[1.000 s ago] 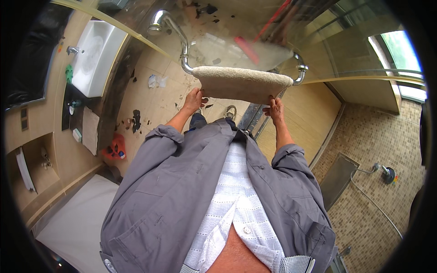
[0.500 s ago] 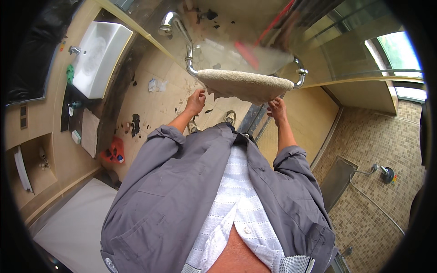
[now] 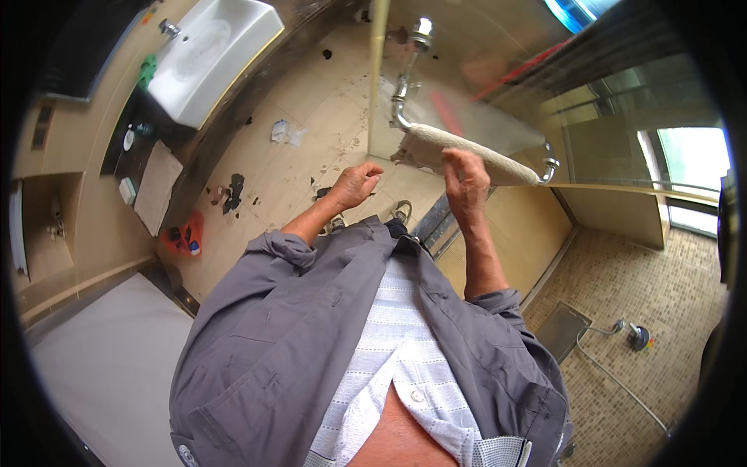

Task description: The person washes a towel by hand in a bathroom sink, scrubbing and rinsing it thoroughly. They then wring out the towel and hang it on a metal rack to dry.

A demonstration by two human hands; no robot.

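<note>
A beige towel [image 3: 506, 164] hangs over a bent chrome bar [image 3: 401, 101] fixed to a glass panel. My right hand [image 3: 465, 183] is raised in front of the towel, covering its middle. Its fingers are curled and pressed together; whether they pinch anything is hidden. To the left and lower, my left hand [image 3: 356, 187] hovers apart from the towel. Its fingers are loosely bent, thumb apart from them, with nothing visible between.
A white washbasin [image 3: 214, 58] stands at the upper left, beside a dark counter with a flat beige slab [image 3: 158, 187]. Dark scraps [image 3: 233, 194] and crumpled white paper [image 3: 286, 132] litter the tiled floor. At the left lies a red plastic bag [image 3: 184, 237]. A hand shower [image 3: 620, 324] is on the right.
My right hand has risen from the towel's lower right edge to its middle. My left hand has moved away from the towel's left end. The view has turned, and the bar now slants.
</note>
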